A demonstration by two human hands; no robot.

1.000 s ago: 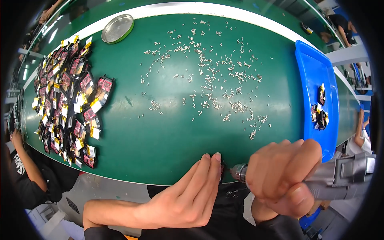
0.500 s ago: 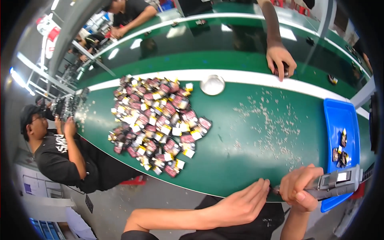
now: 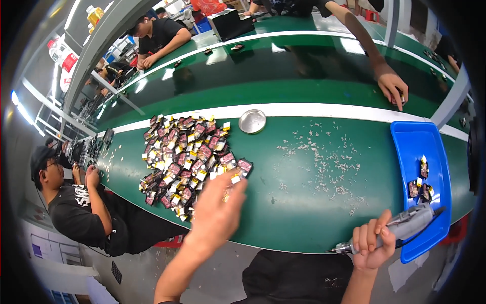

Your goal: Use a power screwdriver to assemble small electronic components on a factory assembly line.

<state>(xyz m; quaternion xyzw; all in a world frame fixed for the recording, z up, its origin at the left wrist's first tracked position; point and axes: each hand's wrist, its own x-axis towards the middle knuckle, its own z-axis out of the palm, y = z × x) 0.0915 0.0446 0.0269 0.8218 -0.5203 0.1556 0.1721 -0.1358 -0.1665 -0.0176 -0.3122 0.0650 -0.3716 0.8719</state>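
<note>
My left hand, slightly blurred, reaches over the near right edge of a pile of small parts. The parts have dark housings with pinkish-red faces and white and yellow tabs. The hand's fingers are stretched out and apart, closest to a part at the pile's edge, and nothing shows in them. With my right hand I grip a grey handheld power tool at the table's near edge. Its metal chuck and thin tip point left. The tool's rear end lies over a blue tray.
Several parts lie in the blue tray. A round metal dish stands by the white rail, with white scraps scattered to its right. Across the rail, another person's hand rests on a belt. A co-worker sits at the left.
My left hand has left the tool's tip and moved left to the pile. The right hand still grips the tool, now tilted upward. The other person's hand has shifted right in view.
</note>
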